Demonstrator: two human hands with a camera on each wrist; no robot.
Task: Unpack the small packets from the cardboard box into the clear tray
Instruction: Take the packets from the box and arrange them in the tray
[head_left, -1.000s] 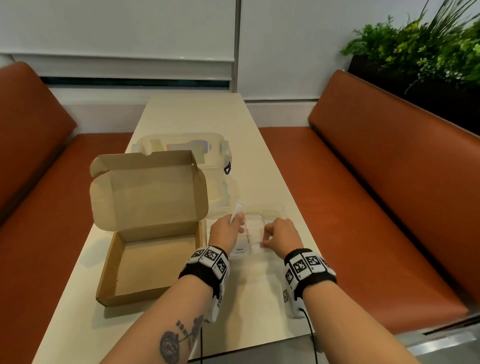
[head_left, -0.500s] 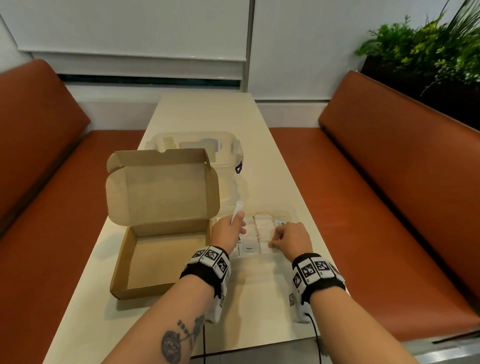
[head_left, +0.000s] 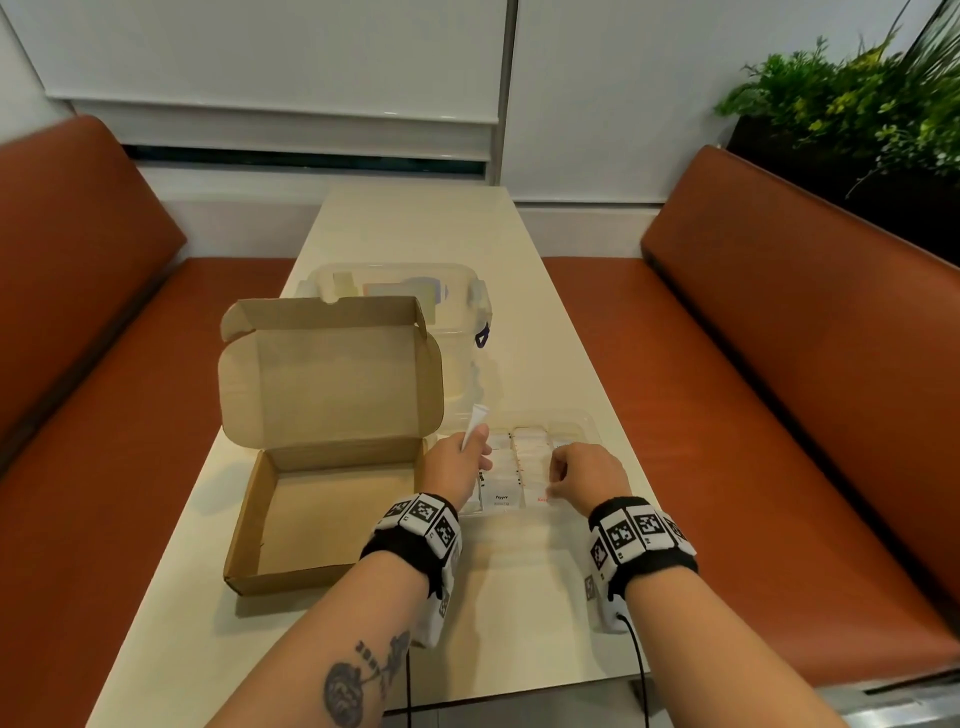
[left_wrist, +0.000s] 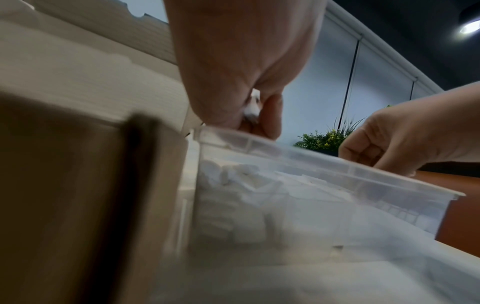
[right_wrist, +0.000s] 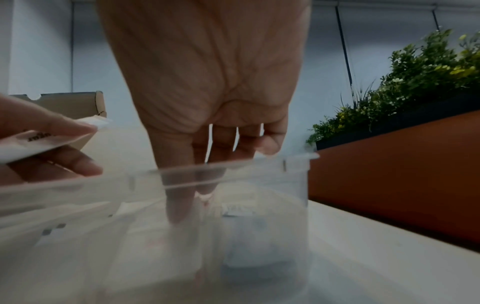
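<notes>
Head view showed us at the near end of the table (head_left: 415, 223), both hands working over the clear tray (head_left: 582, 423), which sat close to the table's right edge and just beside the cardboard box (head_left: 332, 499). Our left hand (head_left: 454, 465) had its fingers curled round one white packet (head_left: 475, 426), pinched so that its upper end stood above the knuckles at the tray's left side; the left wrist view showed a bit of the same packet (left_wrist: 252, 107) inside the fist, just over the tray's rim. Our right hand (head_left: 589, 475) reached down into the tray with thumb and forefinger brought together among the packets already laid there (head_left: 530, 457); from the right wrist view it looked like a pinch on one of them, but the tray wall blurred the fingertips and we could not tell for sure

We judged the task nearly done. The box lay open with its lid standing up, and what we could see of its floor was bare; the corner nearest us was hidden behind our left forearm, so we could not vouch for that part. The tray held rows of packets. What remained, as far as we could see, was to set down the packet in the left hand and straighten the rows. Behind the box stood a lidded clear container (head_left: 462, 291), toward the table's far end
</notes>
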